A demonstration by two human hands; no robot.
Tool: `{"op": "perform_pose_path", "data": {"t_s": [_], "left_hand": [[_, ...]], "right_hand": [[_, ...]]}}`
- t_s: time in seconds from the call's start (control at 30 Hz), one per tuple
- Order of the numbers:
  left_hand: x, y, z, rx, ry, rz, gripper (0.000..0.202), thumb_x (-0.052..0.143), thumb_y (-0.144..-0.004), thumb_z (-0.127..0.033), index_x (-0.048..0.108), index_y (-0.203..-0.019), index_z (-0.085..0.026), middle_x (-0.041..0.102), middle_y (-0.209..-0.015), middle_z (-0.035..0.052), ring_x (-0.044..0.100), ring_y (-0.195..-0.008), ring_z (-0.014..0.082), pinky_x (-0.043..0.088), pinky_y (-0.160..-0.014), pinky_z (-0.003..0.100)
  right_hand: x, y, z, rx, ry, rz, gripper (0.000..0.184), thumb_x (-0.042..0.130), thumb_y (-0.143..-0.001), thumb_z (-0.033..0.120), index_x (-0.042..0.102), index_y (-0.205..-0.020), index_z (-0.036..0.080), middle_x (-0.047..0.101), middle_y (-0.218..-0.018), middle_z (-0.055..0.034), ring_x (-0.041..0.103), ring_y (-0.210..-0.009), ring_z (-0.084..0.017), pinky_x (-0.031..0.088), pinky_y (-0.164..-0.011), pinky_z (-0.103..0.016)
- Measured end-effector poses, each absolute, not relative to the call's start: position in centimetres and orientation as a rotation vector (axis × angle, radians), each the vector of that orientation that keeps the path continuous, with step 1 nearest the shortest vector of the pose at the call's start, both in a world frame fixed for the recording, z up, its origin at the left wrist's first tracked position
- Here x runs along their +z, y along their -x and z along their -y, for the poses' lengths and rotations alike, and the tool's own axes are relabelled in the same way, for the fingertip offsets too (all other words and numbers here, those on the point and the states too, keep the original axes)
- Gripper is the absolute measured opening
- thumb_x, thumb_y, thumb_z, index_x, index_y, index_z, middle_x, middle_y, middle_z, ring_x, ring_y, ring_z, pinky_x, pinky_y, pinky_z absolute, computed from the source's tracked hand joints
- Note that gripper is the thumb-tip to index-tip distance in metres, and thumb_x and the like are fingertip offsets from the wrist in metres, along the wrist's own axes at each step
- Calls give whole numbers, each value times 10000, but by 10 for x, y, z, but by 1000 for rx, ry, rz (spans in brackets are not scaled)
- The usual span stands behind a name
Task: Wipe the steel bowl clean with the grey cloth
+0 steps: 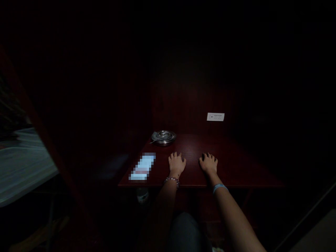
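Both hands rest palm down on a dark red wooden table (236,171). My left hand (176,163) has its fingers spread and holds nothing; a beaded bracelet circles that wrist. To its right, my right hand (209,163) also lies with fingers apart and nothing in it, a light blue band around the wrist. Left of my left hand is a bright, pixelated flat rectangle (143,167), its details blurred out. Farther back stands a small stack of shiny metal dishes (164,141) with a greyish crumpled thing (159,136) in the top one.
A white socket panel (215,117) is on the dark red back wall. Below the table's front edge, at left, is a clear container (142,195), partly hidden. Pale stacked sheets or trays (23,171) show beyond the partition at far left. Much of the surroundings is dark.
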State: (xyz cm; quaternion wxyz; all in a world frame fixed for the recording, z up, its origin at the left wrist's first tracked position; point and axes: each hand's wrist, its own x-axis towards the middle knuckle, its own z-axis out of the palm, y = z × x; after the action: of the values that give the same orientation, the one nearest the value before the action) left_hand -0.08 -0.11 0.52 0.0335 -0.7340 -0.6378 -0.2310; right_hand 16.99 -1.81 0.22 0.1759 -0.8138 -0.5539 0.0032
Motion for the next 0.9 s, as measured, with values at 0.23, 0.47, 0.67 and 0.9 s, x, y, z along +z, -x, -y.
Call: {"op": "perform_pose_path", "data": {"t_s": [0.23, 0.47, 0.67, 0.9], "left_hand": [[6, 1, 1, -707, 2263, 1970, 464, 428, -937, -365, 620, -1321, -188, 542, -1435, 139, 452, -1308, 306, 356, -1066, 446], [6, 1, 1, -708, 2270, 1966, 464, 428, -940, -370, 618, -1321, -183, 538, -1432, 147, 441, -1322, 316, 347, -1075, 454], [6, 1, 1, -701, 2271, 1976, 468, 428, -943, -372, 608, -1333, -188, 527, -1443, 147, 437, -1326, 313, 344, -1078, 453], [5, 1, 0, -721, 2272, 1961, 476, 427, -936, -366, 607, -1334, -176, 537, -1430, 147, 437, -1325, 321, 349, -1080, 462]], "right_hand": [[1, -170, 19, 2, 2299, 1569, 533, 319, -994, 426, 465, -1463, 220, 404, -1548, -125, 321, -1420, -301, 202, -1141, -502], [-1, -171, 17, 3, 2289, 1565, 532, 328, -993, 435, 472, -1458, 221, 405, -1549, -120, 320, -1423, -307, 191, -1147, -506], [-1, -172, 16, 8, 2296, 1566, 531, 329, -993, 435, 474, -1456, 219, 411, -1545, -118, 319, -1423, -302, 187, -1152, -499], [-3, -172, 15, -16, 2288, 1571, 528, 324, -994, 429, 470, -1459, 226, 415, -1542, -121, 325, -1418, -305, 199, -1141, -508]]}}
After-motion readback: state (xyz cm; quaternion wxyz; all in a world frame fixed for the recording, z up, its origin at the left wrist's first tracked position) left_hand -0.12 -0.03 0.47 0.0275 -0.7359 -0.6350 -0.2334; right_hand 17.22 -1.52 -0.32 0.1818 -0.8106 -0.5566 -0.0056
